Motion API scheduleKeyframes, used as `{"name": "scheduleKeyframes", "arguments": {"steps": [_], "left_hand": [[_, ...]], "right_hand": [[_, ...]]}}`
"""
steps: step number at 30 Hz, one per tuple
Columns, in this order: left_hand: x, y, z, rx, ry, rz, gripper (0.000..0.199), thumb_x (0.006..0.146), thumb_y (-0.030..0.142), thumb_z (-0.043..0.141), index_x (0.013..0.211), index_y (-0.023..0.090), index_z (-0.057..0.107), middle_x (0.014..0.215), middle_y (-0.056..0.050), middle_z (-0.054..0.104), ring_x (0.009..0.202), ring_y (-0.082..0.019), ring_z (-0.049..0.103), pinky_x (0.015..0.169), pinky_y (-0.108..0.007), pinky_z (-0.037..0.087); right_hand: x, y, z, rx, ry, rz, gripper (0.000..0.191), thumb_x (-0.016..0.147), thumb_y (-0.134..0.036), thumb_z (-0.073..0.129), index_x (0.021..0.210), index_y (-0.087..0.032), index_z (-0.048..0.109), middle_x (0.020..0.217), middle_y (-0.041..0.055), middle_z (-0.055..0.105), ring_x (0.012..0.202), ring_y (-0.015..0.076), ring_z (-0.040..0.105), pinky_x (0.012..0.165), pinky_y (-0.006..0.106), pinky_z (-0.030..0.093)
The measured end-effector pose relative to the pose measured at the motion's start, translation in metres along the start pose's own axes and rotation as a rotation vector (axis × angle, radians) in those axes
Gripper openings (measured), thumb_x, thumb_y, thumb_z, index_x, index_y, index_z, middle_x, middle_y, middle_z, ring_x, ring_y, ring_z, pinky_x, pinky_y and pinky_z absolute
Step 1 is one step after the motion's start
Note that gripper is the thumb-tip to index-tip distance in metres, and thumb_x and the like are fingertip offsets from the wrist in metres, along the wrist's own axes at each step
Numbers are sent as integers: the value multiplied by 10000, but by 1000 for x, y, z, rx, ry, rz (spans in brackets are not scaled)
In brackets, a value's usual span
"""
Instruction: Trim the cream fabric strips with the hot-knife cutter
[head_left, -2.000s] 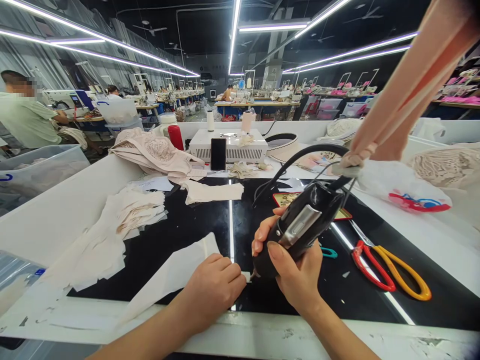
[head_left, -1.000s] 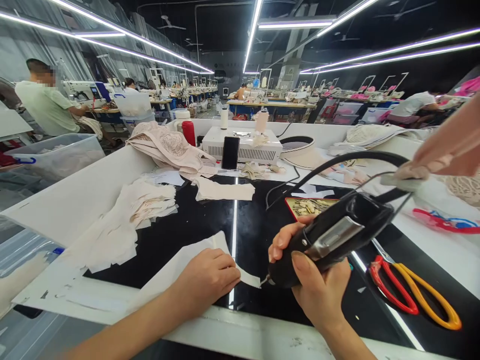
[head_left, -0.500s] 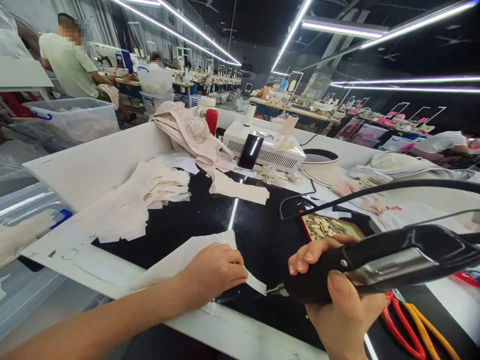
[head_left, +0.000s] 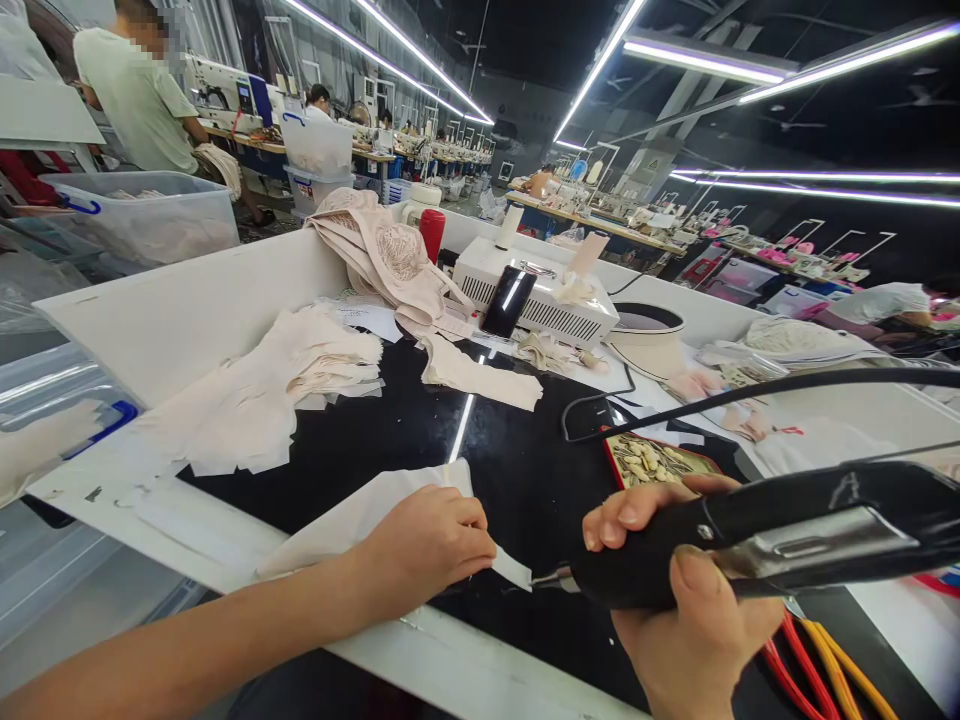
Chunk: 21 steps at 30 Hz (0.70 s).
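My left hand (head_left: 427, 545) is closed in a pinch on a pale beige fabric piece (head_left: 375, 505), which lies on the black tabletop (head_left: 517, 465) near the front edge. A narrow end of the fabric sticks out to the right of my fingers. Wrapped round a black corded hand tool (head_left: 795, 520) with a metal lever is my right hand (head_left: 690, 620). The tool's thin metal tip points left and meets the fabric's narrow end, or sits right beside it; I cannot tell whether they touch.
Stacked beige fabric pieces (head_left: 262, 390) lie at the left, with a single piece (head_left: 480, 375) farther back. A phone (head_left: 508, 300) leans on a white vented box (head_left: 540, 295). Near my right hand are a small tray (head_left: 619, 465) and red-and-orange-handled tools (head_left: 817, 660). The tool's cable (head_left: 750, 395) arches across the right.
My right hand and the tool have shifted slightly to the right, and more of the metal tip shows. The left hand keeps its pinch on the fabric. The camera view has tilted a little.
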<state>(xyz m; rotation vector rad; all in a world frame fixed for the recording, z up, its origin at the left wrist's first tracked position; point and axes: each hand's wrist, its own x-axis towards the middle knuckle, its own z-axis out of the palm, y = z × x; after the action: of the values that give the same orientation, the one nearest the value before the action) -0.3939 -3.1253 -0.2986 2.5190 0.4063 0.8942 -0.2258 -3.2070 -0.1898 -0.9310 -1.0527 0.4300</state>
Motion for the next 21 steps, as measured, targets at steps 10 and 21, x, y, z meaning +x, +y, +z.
{"name": "scheduleKeyframes", "arguments": {"steps": [10,21], "left_hand": [[0,0,-3,28,-9,20,108,1002,189,703,898,205,727,908,18,687,798,-159,599,738,-317,428],[1,2,-5,24,-22,-1,68,984,186,730,921,214,732,916,28,695,789,-162,591,738,-315,416]], "right_hand": [[10,19,23,71,11,-45,354,847,-337,831,1134,-269,635,769,-39,666,588,147,614,521,282,548],[5,26,23,28,-21,-52,333,888,-328,788,1156,-280,597,789,-41,659,606,152,616,545,304,564]]}}
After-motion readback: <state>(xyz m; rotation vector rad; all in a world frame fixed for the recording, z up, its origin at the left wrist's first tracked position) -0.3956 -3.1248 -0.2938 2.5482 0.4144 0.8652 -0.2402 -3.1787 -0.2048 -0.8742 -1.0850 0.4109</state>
